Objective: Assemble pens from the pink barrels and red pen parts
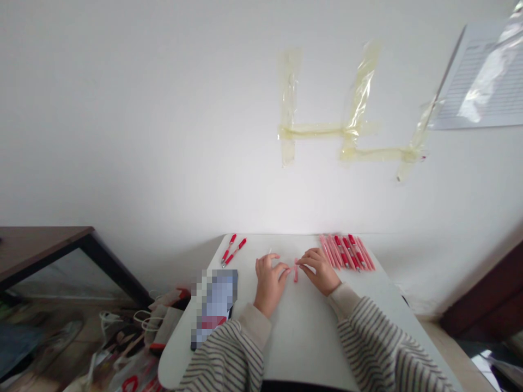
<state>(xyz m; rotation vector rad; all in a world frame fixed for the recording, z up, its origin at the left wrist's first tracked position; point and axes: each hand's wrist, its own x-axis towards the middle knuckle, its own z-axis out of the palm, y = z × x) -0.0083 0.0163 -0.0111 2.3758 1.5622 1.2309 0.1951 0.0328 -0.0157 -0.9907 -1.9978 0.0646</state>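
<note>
My left hand [270, 280] is over the middle of the white table, thumb and forefinger pinched together; whatever is between them is too small to make out. Facing it, my right hand [321, 272] has its fingertips closed at the upper end of a small pink piece [296, 274], which looks like part of a pen. This piece lies between the two hands, close to the left fingertips too. Behind the left hand, a thin whitish stick end [269, 251] shows in part.
Two red pens [234, 252] lie at the table's back left. A row of several pink and red pens [347, 252] is at the back right. A phone-like slab [216, 305], blurred out, rests on the left. The wall [163, 120] borders the table's back edge.
</note>
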